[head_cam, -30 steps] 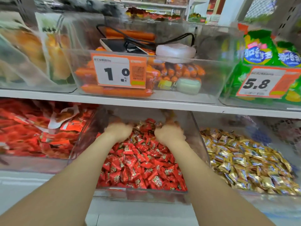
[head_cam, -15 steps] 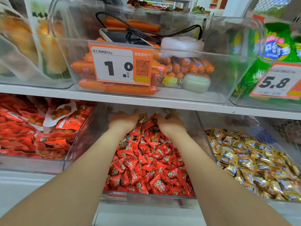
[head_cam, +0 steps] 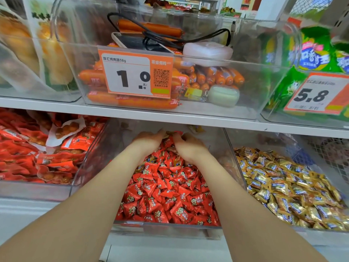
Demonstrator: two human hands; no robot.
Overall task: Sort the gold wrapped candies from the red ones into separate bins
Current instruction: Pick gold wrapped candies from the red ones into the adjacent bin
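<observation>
Back edge of mid bin, under shelf lip [head_cam: 170, 118]: fingertips of both hands meet over the pile. Left fingers [head_cam: 161, 131] reach forward and dip down; right fingers [head_cam: 179, 137] curl inward toward them. A gold-looking wrapper [head_cam: 170, 133] shows in the small gap between the tips. Cannot tell whether either hand has it pinched or only touches it; the shelf shadow hides the contact.

Left hand [head_cam: 148, 141] and right hand [head_cam: 189, 147] both rest knuckles-up on the red candies [head_cam: 170, 186]. Forearms run back over the front rim of the mid bin [head_cam: 166, 226].

Red candies fill the mid bin from front wall to back; the surface nearer the front reads all red. Gold candies [head_cam: 283, 186] heap in the right bin [head_cam: 321, 230], just beside, one clear wall between.

Above: sausage bin with price tag [head_cam: 136, 72]. Left of mid bin: red packets [head_cam: 37, 157].

Step, as judged: digging out a gold stray at the back of the red pile. Sort looks well along.

Next move calls for a firm pinch on the gold wrapper alone, a lift clear of the shelf lip, then a carry rightward over the dividing wall and a drop among the gold. Risk: a red candy dragged along.
</observation>
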